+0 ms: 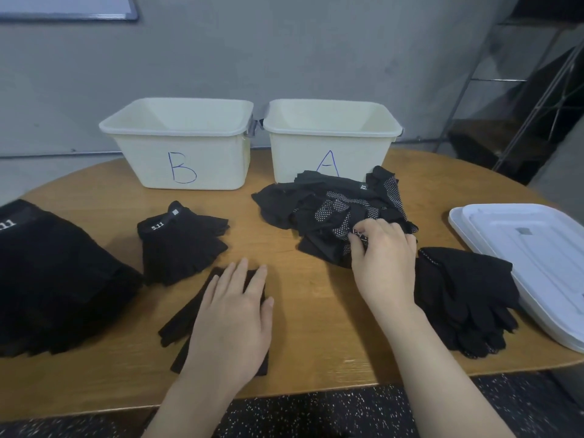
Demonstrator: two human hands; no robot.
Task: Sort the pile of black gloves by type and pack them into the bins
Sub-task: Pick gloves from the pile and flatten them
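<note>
While the round wooden table [303,327] carries everything in view, two cream bins stand side by side at its far edge, the bin marked B [180,143] to the left and the bin marked A [328,137] to the right, their rims nearly touching. Stacked white lids [531,267] lie at the right edge of the table. At the left edge sits a large stack of black gloves [53,279] with a white 5.11 label, and just beside it a smaller stack [181,245] of the same fingerless type. Directly in front of bin A lies the loose unsorted pile [328,213], with white grip dots showing on several gloves. Near the lids, to the right of the right forearm, rests a stack of full-fingered gloves [467,298]. Close to the near edge, a single flat glove [192,314] lies under the left hand [234,317], whose fingers are spread and straight, pressing it flat. Fingers curled, the right hand [385,257] pinches a dotted glove at the near side of the loose pile.
</note>
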